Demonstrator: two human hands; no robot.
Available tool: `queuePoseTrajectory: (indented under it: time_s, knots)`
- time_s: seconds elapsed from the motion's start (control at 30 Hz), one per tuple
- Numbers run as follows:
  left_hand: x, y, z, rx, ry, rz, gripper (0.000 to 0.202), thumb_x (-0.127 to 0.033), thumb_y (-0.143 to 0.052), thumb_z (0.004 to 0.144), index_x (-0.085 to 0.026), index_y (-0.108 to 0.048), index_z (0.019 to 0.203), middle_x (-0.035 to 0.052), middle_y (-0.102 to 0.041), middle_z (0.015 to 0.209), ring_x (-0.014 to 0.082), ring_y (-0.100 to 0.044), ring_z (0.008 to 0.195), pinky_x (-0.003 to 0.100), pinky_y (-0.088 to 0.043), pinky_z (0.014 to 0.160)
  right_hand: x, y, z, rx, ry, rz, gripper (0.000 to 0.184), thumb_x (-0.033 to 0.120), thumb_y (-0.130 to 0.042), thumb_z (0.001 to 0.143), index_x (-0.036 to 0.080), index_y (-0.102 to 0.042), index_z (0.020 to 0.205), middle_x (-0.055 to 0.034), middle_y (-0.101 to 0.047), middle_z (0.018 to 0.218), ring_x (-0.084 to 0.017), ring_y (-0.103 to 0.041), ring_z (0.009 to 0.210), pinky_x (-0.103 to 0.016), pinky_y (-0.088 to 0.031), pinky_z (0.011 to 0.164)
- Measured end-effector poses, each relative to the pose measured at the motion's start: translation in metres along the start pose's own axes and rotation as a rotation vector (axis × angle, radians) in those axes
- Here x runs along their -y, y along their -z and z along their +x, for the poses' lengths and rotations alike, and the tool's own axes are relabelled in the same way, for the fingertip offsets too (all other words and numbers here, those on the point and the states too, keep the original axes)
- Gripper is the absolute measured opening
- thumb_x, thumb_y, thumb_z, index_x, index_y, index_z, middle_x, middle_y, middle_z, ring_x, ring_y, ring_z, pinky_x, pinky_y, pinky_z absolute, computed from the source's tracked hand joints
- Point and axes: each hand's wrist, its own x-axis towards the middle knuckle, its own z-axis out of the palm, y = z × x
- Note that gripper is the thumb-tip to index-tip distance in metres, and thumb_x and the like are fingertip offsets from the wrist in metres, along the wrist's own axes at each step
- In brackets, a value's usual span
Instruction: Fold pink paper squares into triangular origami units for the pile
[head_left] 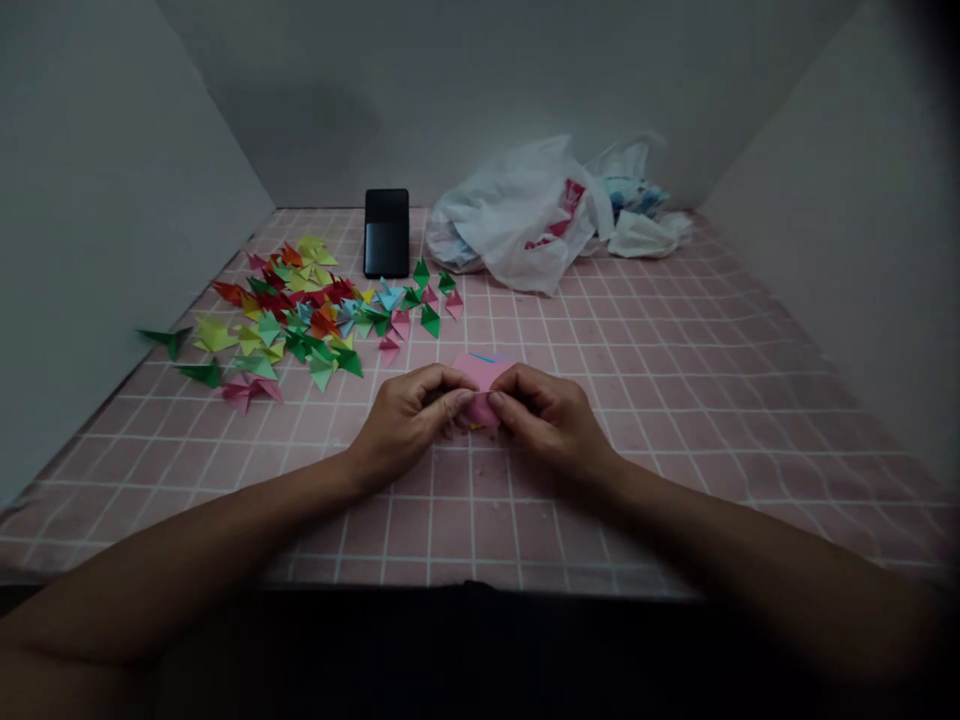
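Note:
Near the middle of the table, my left hand (420, 410) and my right hand (546, 412) pinch a small piece of pink origami paper (480, 374) between thumbs and forefingers. A crease or folded edge runs across the paper between the two thumbs. Bits of blue and yellow paper peek out behind and under it, mostly hidden. Beyond my left hand lies a spread of folded paper cranes (300, 310) in green, yellow, red, orange, pink and light blue.
A black phone (387, 234) lies behind the cranes. A crumpled white plastic bag (517, 215) with red print sits at the back, beside a blue-and-white packet (637, 195). The pink checked tablecloth (712, 400) covers the table, with walls on three sides.

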Motion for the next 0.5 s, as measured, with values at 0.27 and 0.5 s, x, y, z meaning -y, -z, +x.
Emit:
queuePoseTrajectory:
  time_s: [0.27,0.5]
  knots:
    - [-0.0012,0.0026,0.0039,0.008,0.062,-0.077,0.025,-0.04,-0.064,0.091,-0.015,-0.067,0.089,0.0007,-0.067,0.067,0.011,-0.062,0.057,0.02,-0.051,0.053,-0.0025,-0.001,0.0032,-0.041,-0.134,0.203,0.019,0.03,-0.062,0.088,0.02,-0.055,0.074,0.0023,-0.056,0.064,-0.012,-0.054,0.055,-0.026,-0.042,0.052]
    - [-0.0042,0.0029,0.0003,0.052,0.016,0.077,0.02,-0.03,-0.062,0.09,-0.016,-0.061,0.075,-0.0008,-0.061,0.064,0.01,-0.056,0.056,0.02,-0.045,0.052,-0.0021,-0.0009,0.0012,0.017,-0.041,0.117,0.022,0.029,-0.055,0.093,0.02,-0.053,0.073,0.0027,-0.054,0.06,-0.011,-0.048,0.055,-0.027,-0.037,0.054]
